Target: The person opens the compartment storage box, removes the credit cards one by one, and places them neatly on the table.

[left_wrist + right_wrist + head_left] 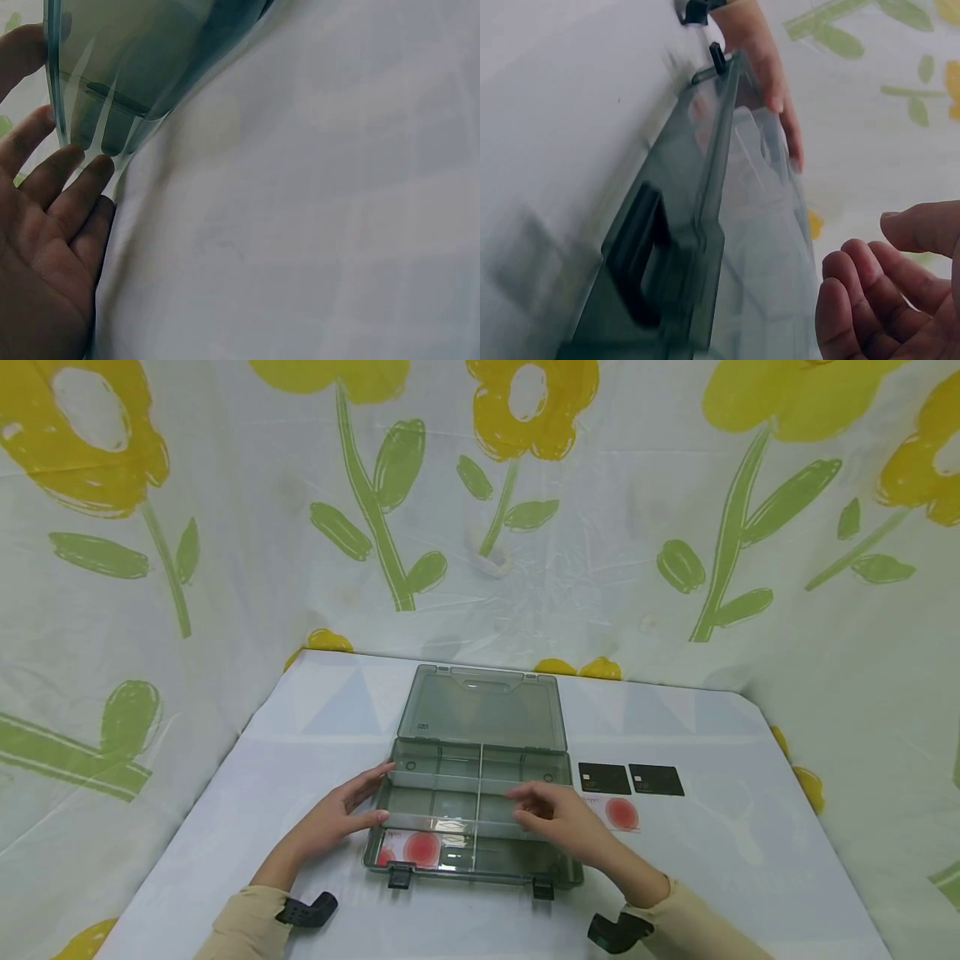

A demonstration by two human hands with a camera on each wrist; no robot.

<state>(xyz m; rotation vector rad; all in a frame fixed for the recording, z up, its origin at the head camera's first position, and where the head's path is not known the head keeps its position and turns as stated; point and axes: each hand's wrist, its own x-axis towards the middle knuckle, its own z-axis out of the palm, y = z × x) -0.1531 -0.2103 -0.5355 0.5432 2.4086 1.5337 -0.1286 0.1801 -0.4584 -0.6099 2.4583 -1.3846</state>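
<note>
A translucent grey-green compartment box (525,858) lies on the table with its lid (483,706) folded back. White and clear dividers split its inside into compartments. In the front left compartment lies a white card with red circles (422,849). My left hand (330,818) touches the box's left side with its fingers extended, and the left wrist view shows the fingertips against the box wall (142,67). Over the right half of the box hovers my right hand (566,822). Its fingers are loosely bent with nothing between them, as the right wrist view also shows.
Right of the box lie two black cards (603,778) side by side on the white table (712,877). Just below them is a white card with a red circle (622,815), partly behind my right hand. Two dark latches (400,877) stick out from the box's front edge. Flower-printed curtains (600,568) surround the table.
</note>
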